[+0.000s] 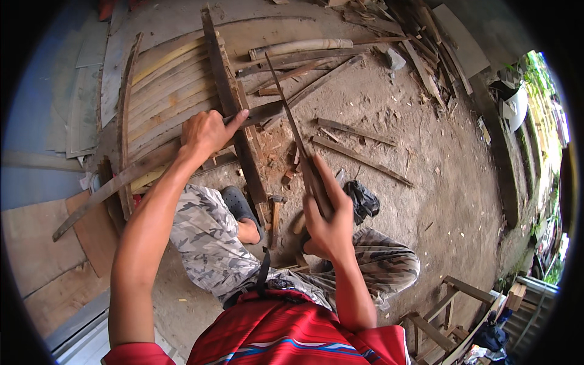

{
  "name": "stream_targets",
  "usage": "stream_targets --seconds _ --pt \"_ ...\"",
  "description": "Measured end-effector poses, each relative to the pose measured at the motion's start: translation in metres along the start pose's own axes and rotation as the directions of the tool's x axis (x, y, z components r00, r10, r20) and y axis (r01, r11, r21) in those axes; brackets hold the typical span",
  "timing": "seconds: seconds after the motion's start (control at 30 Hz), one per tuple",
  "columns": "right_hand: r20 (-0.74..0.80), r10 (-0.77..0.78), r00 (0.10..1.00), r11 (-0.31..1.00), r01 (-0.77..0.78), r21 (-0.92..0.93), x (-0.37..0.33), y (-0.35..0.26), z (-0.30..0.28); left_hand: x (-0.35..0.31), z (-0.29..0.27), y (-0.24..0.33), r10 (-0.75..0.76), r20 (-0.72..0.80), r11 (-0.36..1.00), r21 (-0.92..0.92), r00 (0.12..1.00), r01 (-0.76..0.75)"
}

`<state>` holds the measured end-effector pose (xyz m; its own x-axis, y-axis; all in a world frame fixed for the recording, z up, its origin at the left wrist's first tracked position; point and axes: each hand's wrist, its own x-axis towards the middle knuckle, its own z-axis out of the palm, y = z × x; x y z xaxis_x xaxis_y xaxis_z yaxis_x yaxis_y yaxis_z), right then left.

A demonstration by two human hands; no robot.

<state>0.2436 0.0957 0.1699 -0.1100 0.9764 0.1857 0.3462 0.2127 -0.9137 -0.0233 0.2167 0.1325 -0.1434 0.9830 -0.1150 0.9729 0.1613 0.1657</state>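
My left hand (205,137) is closed around a long, narrow wooden board (137,168), thumb stretched along its top. The board slants from the lower left up across a dark upright-edged beam (226,79), and its far end sticks out past the beam. In my right hand (333,219) is the handle of a handsaw (296,132), its thin blade pointing away from me. The blade crosses at the board's protruding end; whether its teeth are in the wood I cannot tell. Sawdust and wood chips (277,149) lie on the ground beside the beam.
A hammer (275,222) lies by my feet, near a black plastic bag (363,201). Two loose wood strips (359,159) are on the dirt floor to the right. Stacked planks (173,91) lie beyond my left hand; scrap wood (420,55) is piled at the far right.
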Motion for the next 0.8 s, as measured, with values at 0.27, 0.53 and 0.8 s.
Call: stream_targets --seconds 0.27,0.53,0.8 --pt "0.131 0.295 0.946 0.952 -0.302 0.038 -0.106 -0.052 -0.064 -0.003 -0.006 -0.002 0.000 0.039 1.000 -0.002 0.999 0.000" --pt "0.058 0.131 0.990 0.990 -0.133 0.041 0.047 -0.008 0.004 0.002 -0.008 0.001 0.006 0.040 1.000 -0.006 0.999 -0.006" --pt "0.160 0.253 0.954 0.967 -0.253 -0.021 -0.081 -0.041 -0.052 -0.003 -0.001 -0.007 -0.015 0.008 1.000 -0.024 1.000 0.015"
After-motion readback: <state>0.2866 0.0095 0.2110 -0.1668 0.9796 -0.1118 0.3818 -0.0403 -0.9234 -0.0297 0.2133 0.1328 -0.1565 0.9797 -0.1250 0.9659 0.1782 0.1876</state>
